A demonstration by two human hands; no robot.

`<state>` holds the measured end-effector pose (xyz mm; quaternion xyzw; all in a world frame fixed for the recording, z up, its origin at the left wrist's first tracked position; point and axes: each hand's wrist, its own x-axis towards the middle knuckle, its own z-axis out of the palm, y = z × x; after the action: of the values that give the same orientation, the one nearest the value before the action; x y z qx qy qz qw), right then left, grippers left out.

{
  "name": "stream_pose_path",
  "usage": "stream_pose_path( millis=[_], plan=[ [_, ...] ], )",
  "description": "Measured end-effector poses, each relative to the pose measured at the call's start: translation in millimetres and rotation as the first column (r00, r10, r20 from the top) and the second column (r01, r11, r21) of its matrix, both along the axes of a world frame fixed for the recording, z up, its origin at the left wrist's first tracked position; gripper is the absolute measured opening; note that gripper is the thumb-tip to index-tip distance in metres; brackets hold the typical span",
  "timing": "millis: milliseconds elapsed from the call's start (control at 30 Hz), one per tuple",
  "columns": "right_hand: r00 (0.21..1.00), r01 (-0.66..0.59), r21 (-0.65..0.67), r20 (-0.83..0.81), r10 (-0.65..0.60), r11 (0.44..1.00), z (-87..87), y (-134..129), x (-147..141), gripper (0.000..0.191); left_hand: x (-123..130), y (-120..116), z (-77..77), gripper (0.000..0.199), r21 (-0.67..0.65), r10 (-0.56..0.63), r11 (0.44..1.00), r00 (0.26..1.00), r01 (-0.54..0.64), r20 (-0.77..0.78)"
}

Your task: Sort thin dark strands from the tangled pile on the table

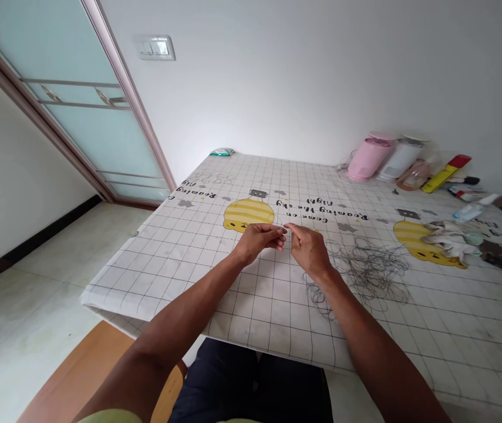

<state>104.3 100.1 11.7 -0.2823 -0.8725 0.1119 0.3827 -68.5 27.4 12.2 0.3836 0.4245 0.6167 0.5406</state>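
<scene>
My left hand (260, 239) is closed in a pinch above the checked tablecloth, beside a printed yellow bear. Just to its right is my right hand (307, 247), its fingers curled and its fingertips almost meeting those of the left. What either hand pinches is too thin or small to make out. A loose tangle of dark thin wire or thread (367, 270) lies on the cloth to the right of my right hand, and part of it passes near my right forearm. Several faint thin loops (218, 178) lie at the table's far left.
A pink cylinder (369, 157), a white cylinder (400, 158), a yellow and red box (447, 173) and a clear bottle (475, 208) stand or lie at the back right. Nearer are a crumpled cloth (451, 239) and a dark object (496, 255). A green packet (222, 152) sits at the far edge.
</scene>
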Motion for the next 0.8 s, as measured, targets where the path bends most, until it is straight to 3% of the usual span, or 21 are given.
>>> stream_pose_path(
  millis=[167, 500, 633, 800],
  plan=[
    [0.997, 0.026, -0.024, 0.076, -0.025, 0.999, -2.4, 1, -1, 0.043, 4, 1, -1.6, 0.037, -0.004, 0.045, 0.999, 0.999, -0.045, 0.002],
    [0.998, 0.056, -0.038, 0.014, -0.055, 0.998, -9.5, 4, 0, 0.045, 10, -2, -0.5, 0.029, -0.058, 0.051, 0.997, 0.992, -0.044, 0.117],
    [0.999, 0.052, -0.053, -0.010, -0.053, 0.997, -5.9, 4, 0, 0.046, 11, -2, -0.3, 0.029, -0.049, 0.113, 0.993, 0.983, -0.107, 0.143],
    [0.995, 0.032, -0.163, -0.090, -0.047, 0.986, 0.9, -2, -3, 0.046, 9, 0, 0.7, 0.030, 0.005, 0.198, 0.980, 0.974, -0.200, 0.106]
  ],
)
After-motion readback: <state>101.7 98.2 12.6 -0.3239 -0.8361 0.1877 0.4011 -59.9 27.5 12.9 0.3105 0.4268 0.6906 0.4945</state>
